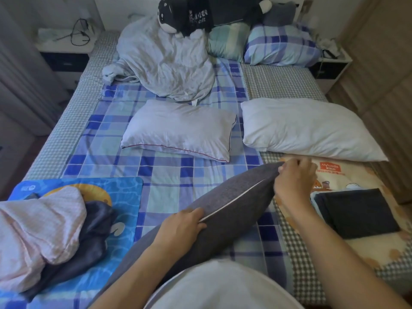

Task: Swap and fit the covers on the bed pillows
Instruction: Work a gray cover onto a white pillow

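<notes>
Bed [169,188], left to right: pink-and-navy cover heap [44,233] at 8 o'clock; grey-covered pillow [225,204] at 6 o'clock, left hand [180,228] gripping its seam, right hand [294,177] pinching the far corner — hands set apart. Two bare pillows [180,130] lie at 12 and 2 o'clock — judged step: closing or squaring the grey cover; next calls for a steady pull along the opening.

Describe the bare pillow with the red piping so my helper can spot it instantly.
On the blue plaid sheet mid-bed, below the crumpled grey quilt, lies the piped pillow. Unlike the larger plain white pillow to its right, thin red piping edges it.
</notes>
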